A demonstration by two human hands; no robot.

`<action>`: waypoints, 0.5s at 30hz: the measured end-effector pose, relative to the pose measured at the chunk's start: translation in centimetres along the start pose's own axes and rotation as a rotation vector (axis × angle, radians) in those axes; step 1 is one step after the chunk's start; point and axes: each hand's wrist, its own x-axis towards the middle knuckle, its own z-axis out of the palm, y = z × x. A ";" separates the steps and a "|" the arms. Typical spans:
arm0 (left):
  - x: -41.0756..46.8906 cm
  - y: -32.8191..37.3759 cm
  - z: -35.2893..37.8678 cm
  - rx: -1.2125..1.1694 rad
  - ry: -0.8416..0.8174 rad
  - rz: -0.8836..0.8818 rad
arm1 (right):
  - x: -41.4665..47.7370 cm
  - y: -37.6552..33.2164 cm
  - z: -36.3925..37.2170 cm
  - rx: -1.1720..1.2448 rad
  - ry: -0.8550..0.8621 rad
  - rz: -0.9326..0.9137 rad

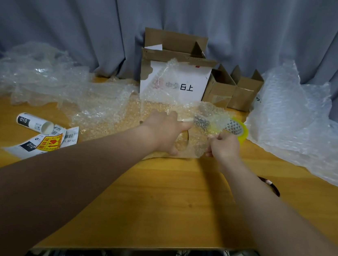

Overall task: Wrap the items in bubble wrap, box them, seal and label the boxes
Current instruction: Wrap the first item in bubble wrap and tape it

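Grey curtain (72,9) behind wooden table (166,191)

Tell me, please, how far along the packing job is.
Done: no box is sealed yet. In hand: the left hand steadies and the right hand pinches bubble wrap round a small item. Left: the cardboard boxes stand open, and the labels lie loose on the table.
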 end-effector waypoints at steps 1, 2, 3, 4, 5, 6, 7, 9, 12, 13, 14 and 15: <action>0.0 0.2 0.0 0.021 -0.005 0.001 | 0.0 0.3 0.1 0.011 0.003 0.006; 0.1 0.4 0.0 0.028 -0.016 0.019 | -0.1 0.4 0.1 0.020 0.007 0.007; 0.2 0.5 0.1 0.023 -0.027 0.049 | -0.1 0.6 0.1 0.022 0.007 0.002; 0.2 0.6 0.3 0.011 -0.033 0.080 | -0.2 0.6 0.1 0.017 0.001 -0.012; 0.1 0.6 0.5 -0.004 -0.032 0.105 | -0.3 0.4 0.1 0.014 -0.006 -0.038; 0.0 0.4 0.8 -0.025 -0.025 0.114 | -0.3 0.2 0.2 0.020 -0.016 -0.075; -0.1 0.2 1.0 -0.057 -0.016 0.111 | -0.4 -0.3 0.3 0.037 -0.026 -0.119; -0.5 -0.4 1.5 -0.128 0.015 0.094 | -0.8 -1.5 0.4 0.084 -0.065 -0.219; -1.0 -1.2 1.7 -0.250 0.039 0.056 | -1.6 -3.4 1.0 0.124 -0.170 -0.387; -1.1 -1.3 1.7 -0.300 0.044 0.044 | -1.7 -3.7 1.1 0.142 -0.207 -0.421; -1.2 -1.4 1.7 -0.338 0.055 0.037 | -1.8 -3.9 1.2 0.159 -0.242 -0.444; -1.4 -1.4 1.7 -0.361 0.071 0.032 | -1.9 -4.0 1.2 0.168 -0.273 -0.457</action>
